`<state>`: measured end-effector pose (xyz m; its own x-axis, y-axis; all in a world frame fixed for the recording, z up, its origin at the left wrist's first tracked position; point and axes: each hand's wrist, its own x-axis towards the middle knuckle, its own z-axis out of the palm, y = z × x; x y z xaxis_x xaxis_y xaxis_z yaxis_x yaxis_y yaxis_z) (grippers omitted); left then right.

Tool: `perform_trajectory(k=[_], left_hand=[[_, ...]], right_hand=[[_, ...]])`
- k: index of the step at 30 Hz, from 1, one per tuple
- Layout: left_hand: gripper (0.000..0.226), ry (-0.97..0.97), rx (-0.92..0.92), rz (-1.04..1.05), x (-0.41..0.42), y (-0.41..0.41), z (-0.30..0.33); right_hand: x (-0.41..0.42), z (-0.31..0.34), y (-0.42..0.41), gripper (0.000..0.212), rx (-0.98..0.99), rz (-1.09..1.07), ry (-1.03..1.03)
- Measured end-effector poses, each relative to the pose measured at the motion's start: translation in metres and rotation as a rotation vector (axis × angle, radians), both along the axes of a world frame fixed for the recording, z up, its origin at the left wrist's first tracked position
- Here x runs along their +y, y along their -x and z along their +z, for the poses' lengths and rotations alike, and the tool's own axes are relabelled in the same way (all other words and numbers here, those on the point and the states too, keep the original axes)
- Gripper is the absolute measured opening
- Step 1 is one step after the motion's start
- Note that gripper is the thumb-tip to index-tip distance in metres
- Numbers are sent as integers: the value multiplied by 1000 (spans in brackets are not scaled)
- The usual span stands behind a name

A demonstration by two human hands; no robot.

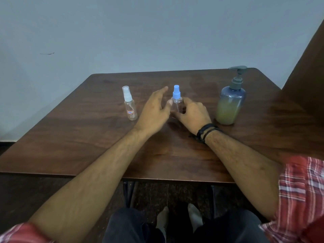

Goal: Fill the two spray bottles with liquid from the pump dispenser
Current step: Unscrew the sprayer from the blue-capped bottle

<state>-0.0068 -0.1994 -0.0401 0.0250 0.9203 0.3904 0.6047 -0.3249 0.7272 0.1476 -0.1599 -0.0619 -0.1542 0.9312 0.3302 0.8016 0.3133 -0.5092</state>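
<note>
Centrally, the blue-capped spray bottle (176, 100) stands upright on the surface (87, 137), its long axis vertical between both hands: the right hand (193, 112) curls its grip around the body while the left hand (154, 111), fingers spread and holding nothing, touches it alongside.

Between the hands stands a clear plastic spray bottle with a blue nozzle (176, 100). Left of them, a clear white-nozzled spray bottle (129, 104); right, a grey-topped blue pump dispenser of yellow-green liquid (230, 100).
</note>
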Motion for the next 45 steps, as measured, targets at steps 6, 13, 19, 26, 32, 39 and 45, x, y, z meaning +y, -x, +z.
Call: perform_trajectory(k=[6,13,19,26,32,39,45], left_hand=[[32,146,-100,-110,24,-13,13],[28,78,-235,-7,33,-12,7],[46,89,-53,10,40,-15,8],[15,-18,-267,154,18,-15,-9],[30,75,-275,14,26,-15,8],[24,70,76,38,35,-16,30],[43,56,118,161,41,-18,29]], right_hand=[[1,0,0,48,-26,-9,17],[1,1,0,60,8,-1,-6],[3,-1,1,49,-3,8,0],[5,-4,1,55,24,1,-9],[3,-2,1,55,19,-1,-7],[4,-3,1,61,0,1,-20],[4,-3,1,58,-12,6,-28]])
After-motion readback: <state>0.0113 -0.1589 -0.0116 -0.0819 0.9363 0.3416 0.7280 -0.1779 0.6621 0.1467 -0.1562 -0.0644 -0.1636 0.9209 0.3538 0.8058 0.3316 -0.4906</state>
